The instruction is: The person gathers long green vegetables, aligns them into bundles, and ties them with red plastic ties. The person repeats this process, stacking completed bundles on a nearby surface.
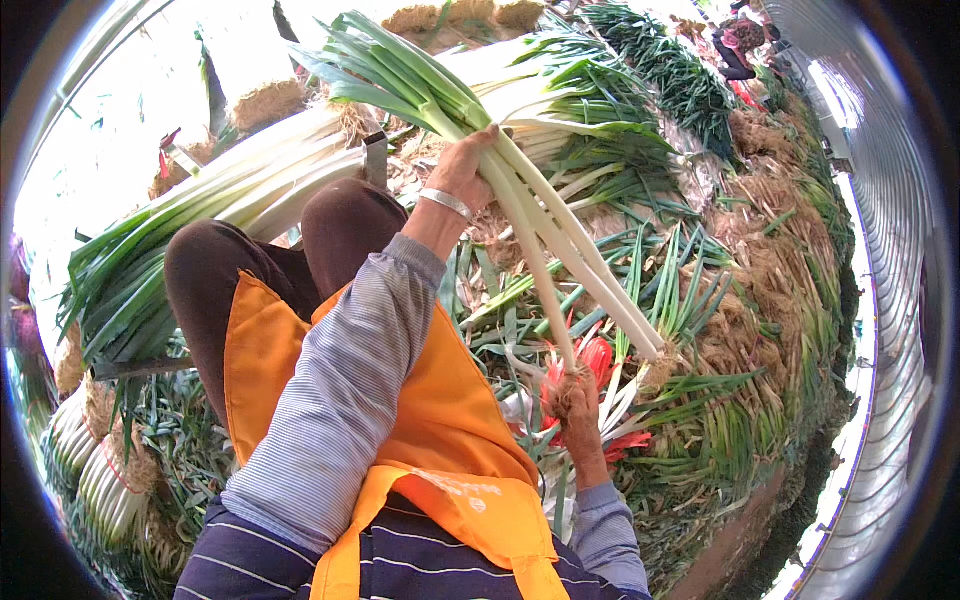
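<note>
My left hand (461, 172), with a pale band at the wrist, grips a few long green onions (540, 202) where the white stalks meet the leaves. The leaves (405, 71) fan out beyond the hand, and the rooted ends slant down to the right. My right hand (583, 420) holds the root end of one stalk (551, 300), its fingers partly hidden by the brown roots. Red plastic strips (596, 360) lie right behind that hand. Across my knees' far side, a thick row of trimmed green onions (247, 180) rests on a metal stand (375, 157).
Heaped green onions with dry roots (750, 300) cover the ground at right, beside a corrugated translucent wall (892, 300). Tied bundles (112, 480) lie at lower left. More onions (555, 97) are piled ahead. Another person (739, 41) is at the far upper right.
</note>
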The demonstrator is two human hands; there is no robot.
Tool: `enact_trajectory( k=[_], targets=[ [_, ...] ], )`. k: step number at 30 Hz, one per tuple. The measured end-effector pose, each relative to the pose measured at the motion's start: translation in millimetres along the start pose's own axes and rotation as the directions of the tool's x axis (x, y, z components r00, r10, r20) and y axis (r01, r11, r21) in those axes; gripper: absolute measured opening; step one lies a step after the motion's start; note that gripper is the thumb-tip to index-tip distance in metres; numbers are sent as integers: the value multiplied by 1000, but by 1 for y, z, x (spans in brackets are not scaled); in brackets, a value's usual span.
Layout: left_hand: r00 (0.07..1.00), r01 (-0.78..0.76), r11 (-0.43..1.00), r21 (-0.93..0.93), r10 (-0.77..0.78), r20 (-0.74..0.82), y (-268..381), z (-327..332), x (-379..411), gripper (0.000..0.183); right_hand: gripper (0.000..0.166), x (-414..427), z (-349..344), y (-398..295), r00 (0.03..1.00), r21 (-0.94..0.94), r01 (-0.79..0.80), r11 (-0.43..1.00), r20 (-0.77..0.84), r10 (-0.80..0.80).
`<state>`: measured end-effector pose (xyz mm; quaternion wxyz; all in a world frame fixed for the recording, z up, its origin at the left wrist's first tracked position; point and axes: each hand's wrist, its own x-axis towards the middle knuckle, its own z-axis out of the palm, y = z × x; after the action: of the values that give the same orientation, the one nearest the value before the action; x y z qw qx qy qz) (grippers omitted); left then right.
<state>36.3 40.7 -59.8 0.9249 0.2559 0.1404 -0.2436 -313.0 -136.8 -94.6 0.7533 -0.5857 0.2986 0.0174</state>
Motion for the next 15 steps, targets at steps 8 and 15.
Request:
enact_trajectory(
  k=[8,15],
  targets=[
    [984,-7,997,78,-7,179,-65,4,-16,35,26,7,-100,64,973,-585,48,809,-154,-169],
    [985,-41,998,55,31,172,-50,1,-12,31,20,-29,-94,63,931,-437,-64,897,-351,-105]
  ],
)
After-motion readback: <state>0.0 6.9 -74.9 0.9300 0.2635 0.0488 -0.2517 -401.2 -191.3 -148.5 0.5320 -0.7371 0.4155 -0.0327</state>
